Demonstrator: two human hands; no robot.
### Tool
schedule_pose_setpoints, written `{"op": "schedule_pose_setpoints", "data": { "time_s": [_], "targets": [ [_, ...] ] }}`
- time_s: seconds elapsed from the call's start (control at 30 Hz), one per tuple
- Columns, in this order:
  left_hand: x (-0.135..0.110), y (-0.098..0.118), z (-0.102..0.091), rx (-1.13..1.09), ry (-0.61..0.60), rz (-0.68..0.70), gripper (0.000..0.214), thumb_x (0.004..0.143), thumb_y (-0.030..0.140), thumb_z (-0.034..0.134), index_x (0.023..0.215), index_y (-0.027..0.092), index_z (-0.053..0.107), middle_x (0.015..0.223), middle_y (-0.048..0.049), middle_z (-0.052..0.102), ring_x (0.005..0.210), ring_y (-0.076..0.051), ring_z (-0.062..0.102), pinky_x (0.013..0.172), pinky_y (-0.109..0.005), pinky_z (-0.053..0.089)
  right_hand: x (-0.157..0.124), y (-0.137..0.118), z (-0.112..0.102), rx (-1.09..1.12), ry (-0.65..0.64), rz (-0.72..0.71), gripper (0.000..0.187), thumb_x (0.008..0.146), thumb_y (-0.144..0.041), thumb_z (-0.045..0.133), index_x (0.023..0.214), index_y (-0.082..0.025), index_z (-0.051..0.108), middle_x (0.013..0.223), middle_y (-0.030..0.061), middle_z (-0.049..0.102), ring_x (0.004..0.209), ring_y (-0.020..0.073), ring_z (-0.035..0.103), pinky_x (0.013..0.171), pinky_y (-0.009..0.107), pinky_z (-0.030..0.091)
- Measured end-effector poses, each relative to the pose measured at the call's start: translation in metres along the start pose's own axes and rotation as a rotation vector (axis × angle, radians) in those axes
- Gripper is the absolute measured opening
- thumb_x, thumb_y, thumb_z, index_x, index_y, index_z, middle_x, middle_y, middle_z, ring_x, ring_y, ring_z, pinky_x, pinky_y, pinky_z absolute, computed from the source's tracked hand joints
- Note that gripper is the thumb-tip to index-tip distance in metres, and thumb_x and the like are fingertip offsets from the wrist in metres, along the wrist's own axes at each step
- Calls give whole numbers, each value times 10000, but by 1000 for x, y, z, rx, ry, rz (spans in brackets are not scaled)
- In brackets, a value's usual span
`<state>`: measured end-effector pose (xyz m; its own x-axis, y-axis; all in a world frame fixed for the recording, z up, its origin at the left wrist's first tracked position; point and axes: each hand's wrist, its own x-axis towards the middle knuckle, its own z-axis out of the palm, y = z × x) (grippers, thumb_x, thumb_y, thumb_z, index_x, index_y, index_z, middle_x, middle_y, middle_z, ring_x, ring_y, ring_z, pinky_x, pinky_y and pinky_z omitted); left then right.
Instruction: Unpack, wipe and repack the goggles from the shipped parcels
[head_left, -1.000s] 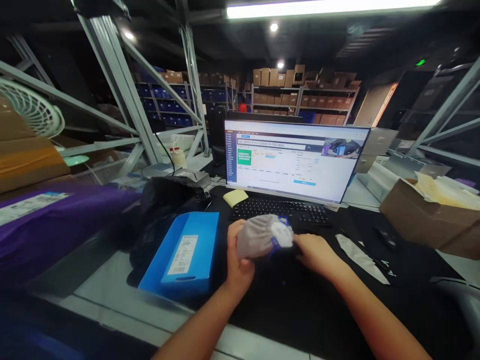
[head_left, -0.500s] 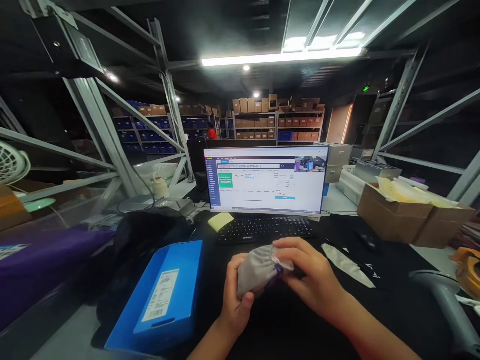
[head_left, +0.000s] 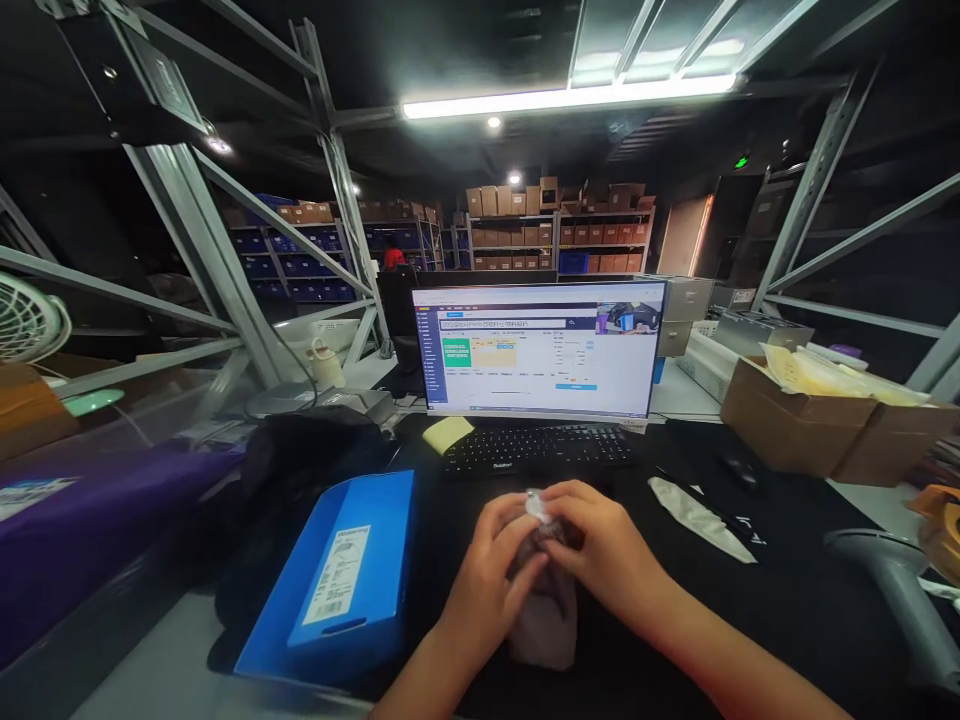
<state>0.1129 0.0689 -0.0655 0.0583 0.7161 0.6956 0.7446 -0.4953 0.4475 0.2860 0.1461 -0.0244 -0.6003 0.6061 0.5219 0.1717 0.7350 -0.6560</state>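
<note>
A grey cloth drawstring pouch (head_left: 546, 632) hangs below both hands over the black desk mat, its gathered neck uppermost. My left hand (head_left: 491, 560) pinches the neck from the left, thumb and fingers closed on it. From the right, my right hand (head_left: 600, 535) grips the same neck with its fingertips. Something whitish shows between the fingertips at the top; I cannot make out what it is. Left of my hands lies a blue box (head_left: 352, 570) with a white label. A flat, pale cloth pouch (head_left: 701, 520) rests to the right.
A monitor (head_left: 540, 350) stands behind a black keyboard (head_left: 540, 448) and a yellow notepad (head_left: 448, 434). To the right are a mouse (head_left: 741, 472), a cardboard box (head_left: 799, 425) and a grey handheld scanner (head_left: 885, 570). A purple package (head_left: 112, 530) lies at the left.
The pouch has turned from lying sideways in my left hand to hanging neck up. My left hand has moved from its body to its neck, beside my right hand.
</note>
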Motion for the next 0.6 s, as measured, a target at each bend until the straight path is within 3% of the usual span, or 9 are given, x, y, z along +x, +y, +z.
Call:
{"op": "schedule_pose_setpoints", "data": {
  "time_s": [0.1,0.17,0.3,0.4,0.43,0.6],
  "targets": [
    [4,-5,-2,-36,-52,-56,290,955,119,521,1173,298,586,1333,-77,473,1214,-219,573,1051,-394,505,4,4,-10,131,-175,60,372,715,24,652,990,-211,741,1274,95,613,1014,204,691,801,299,604],
    [5,-7,-4,-50,-56,-76,293,964,98,480,1157,292,584,1332,-73,464,1219,-208,565,1067,-393,486,6,8,-14,88,-195,31,410,731,53,612,1017,-213,738,1351,106,565,1080,209,668,847,310,587],
    [7,-4,-9,-141,-196,-110,203,958,107,464,1076,239,562,1355,-96,419,1282,-223,504,1108,-406,437,9,17,-13,-49,-229,-48,304,762,68,607,863,-198,713,1278,82,596,1041,184,660,865,293,542],
    [8,-1,-16,-237,-362,-106,31,966,204,504,974,210,534,1363,-106,398,1282,-235,482,1106,-396,425,12,22,-16,-132,-295,-77,222,836,14,606,816,-193,687,1208,60,621,967,166,670,831,277,530],
    [8,-2,-18,-245,-374,-95,61,968,246,516,928,202,530,1348,-105,404,1255,-236,492,1090,-391,433,13,22,-20,-177,-311,-78,208,859,-4,597,824,-190,684,1199,63,625,951,169,673,826,284,531],
    [7,-15,-19,-68,-82,-22,348,857,385,707,682,171,496,1156,-91,474,1097,-261,521,966,-402,465,22,24,-48,-356,-225,-58,154,832,-25,668,812,-178,667,1143,75,647,914,190,683,822,299,539]
  ]
}}
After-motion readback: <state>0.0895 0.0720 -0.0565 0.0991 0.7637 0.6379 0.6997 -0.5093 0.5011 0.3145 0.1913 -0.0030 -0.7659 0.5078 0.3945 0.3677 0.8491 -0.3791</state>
